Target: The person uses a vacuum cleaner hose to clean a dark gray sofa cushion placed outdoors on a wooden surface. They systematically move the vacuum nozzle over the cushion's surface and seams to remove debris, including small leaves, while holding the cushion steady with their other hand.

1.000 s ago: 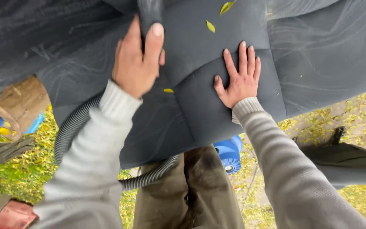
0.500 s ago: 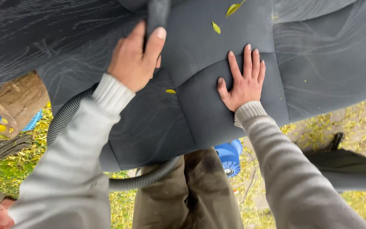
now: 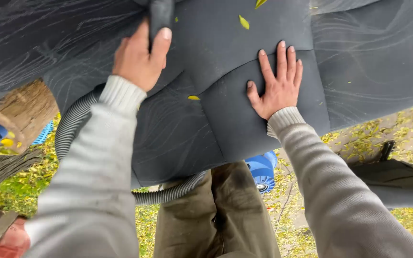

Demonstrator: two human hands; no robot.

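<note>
On the dark grey upholstered cushion (image 3: 244,119): right hand (image 3: 276,86) still pressed flat, fingers spread; left hand (image 3: 139,59) gripping black vacuum nozzle (image 3: 161,14), nudged slightly upward.

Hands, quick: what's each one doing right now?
Left hand: closed around the dark vacuum nozzle.
Right hand: open, flat on the dark seat cushion, holding nothing.

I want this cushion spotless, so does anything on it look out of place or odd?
Yes. Small yellow leaves lie on the dark seat cushion, one more between the hands. The left hand grips a dark nozzle; the right hand presses flat. Pale swirl marks streak the fabric.
</note>
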